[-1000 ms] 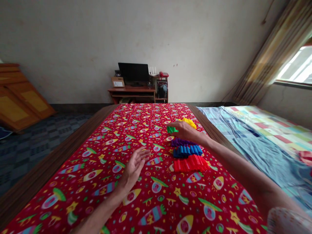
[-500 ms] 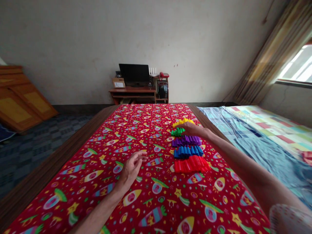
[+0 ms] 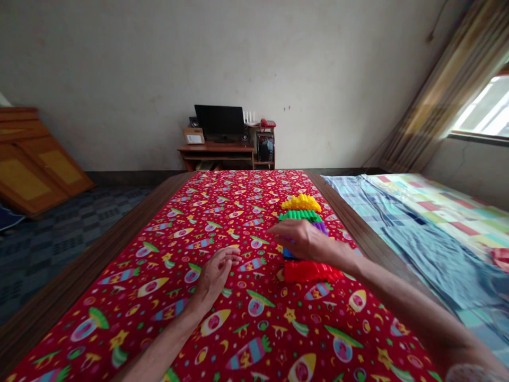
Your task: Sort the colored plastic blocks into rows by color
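Rows of coloured pieces lie one behind another on the red patterned cloth (image 3: 254, 313): yellow pieces (image 3: 301, 202) farthest, then green pieces (image 3: 300, 215), purple pieces (image 3: 320, 228), blue pieces (image 3: 289, 255) and red pieces (image 3: 312, 271) nearest. Over the purple and blue rows hangs my right hand (image 3: 298, 237), hiding much of them; its fingertips point left, and whether they pinch anything is hidden. My left hand (image 3: 218, 268) rests on the cloth left of the rows, fingers loosely curled and apart, holding nothing.
Beyond the table's far end stands a desk (image 3: 217, 148) with a monitor (image 3: 219, 123) and a red telephone (image 3: 267, 124). A bed (image 3: 429, 233) with a checked cover adjoins the right side. At the left is a wooden cabinet (image 3: 37, 159).
My right hand has come nearer and slightly left, from the green row to above the purple and blue rows. The green row is now uncovered. My left hand has stayed put.
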The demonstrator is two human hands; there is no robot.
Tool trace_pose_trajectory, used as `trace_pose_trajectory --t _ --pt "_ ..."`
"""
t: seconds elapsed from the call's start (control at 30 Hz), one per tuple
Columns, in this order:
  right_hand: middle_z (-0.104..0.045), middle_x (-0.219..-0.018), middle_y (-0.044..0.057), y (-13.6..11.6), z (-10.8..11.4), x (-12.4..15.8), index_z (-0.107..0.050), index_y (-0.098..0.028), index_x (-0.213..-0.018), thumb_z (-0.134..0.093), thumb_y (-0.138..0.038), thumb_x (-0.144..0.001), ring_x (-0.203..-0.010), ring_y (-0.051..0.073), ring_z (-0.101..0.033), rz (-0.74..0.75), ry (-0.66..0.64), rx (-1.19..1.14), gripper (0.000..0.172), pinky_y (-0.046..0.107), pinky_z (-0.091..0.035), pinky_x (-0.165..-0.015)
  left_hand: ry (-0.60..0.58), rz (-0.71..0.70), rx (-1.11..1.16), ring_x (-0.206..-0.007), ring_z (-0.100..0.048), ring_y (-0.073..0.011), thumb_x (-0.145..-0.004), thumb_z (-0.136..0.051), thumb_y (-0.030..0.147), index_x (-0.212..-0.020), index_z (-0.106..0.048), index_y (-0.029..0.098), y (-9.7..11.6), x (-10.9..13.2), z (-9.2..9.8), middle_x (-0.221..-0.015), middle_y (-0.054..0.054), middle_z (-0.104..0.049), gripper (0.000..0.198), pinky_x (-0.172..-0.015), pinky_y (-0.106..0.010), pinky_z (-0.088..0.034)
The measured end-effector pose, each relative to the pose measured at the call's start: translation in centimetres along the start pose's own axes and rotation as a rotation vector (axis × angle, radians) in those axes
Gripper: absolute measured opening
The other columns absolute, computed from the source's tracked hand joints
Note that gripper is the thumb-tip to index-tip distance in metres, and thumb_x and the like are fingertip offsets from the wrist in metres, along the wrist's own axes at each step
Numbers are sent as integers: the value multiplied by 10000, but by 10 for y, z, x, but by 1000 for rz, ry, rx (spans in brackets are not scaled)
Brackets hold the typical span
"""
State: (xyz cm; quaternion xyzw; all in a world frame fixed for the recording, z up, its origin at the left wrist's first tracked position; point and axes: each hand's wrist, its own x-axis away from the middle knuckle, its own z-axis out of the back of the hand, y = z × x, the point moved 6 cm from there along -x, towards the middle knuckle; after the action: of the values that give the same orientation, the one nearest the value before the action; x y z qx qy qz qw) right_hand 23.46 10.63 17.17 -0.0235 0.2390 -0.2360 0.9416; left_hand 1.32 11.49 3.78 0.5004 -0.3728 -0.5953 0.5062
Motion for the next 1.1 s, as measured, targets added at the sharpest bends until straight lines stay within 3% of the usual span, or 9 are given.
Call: trace_pose_trajectory --t 0.13,0.27,0.4,0.5,0.87,1.1 --pt "-661 -858 59 -98 -46 17 -604 -148 -949 -447 -192 -957 -812 150 -589 309 -238 -112 164 284 -452 -750 11 0 -1 -788 -693 -218 -764 -559 353 -939 -650 175 4 2 0 -923 -76 -714 266 -773 -367 -580" --pt "-641 -1052 79 -143 -86 36 -593 -163 -1034 -415 -283 -985 -906 158 -569 452 -307 -111 220 275 -458 -774 -2 -23 -1 -799 -695 -222 -781 -566 356 -936 -653 177 4 2 0 -921 -73 -717 253 -768 -368 -589" --pt "-592 -1188 92 -145 -115 43 -597 -181 -1054 -366 -367 -1004 -1006 181 -560 438 -263 -22 301 295 -456 -767 12 -43 13 -765 -690 -212 -758 -584 352 -898 -653 180 3 1 0 -930 -71 -708 232 -741 -367 -602" --pt "-566 -1264 67 -142 -125 45 -584 -189 -1120 -372 -394 -1001 -1099 197 -518 421 -224 -21 319 322 -459 -801 17 -41 23 -742 -686 -205 -748 -585 358 -883 -650 174 4 0 -1 -963 -82 -698 237 -735 -372 -605" --pt "-573 -1296 58 -139 -125 46 -590 -182 -1160 -388 -383 -1000 -1162 184 -488 415 -216 -72 327 315 -436 -912 12 -55 8 -769 -691 -201 -759 -579 347 -893 -655 175 6 1 -1 -1016 -86 -702 231 -737 -354 -604" --pt "-563 -1317 76 -140 -122 44 -589 -178 -1168 -413 -373 -993 -1149 177 -494 414 -251 -78 316 305 -454 -878 11 -62 7 -731 -686 -191 -743 -589 352 -865 -663 178 9 1 -1 -974 -83 -709 226 -702 -327 -598"
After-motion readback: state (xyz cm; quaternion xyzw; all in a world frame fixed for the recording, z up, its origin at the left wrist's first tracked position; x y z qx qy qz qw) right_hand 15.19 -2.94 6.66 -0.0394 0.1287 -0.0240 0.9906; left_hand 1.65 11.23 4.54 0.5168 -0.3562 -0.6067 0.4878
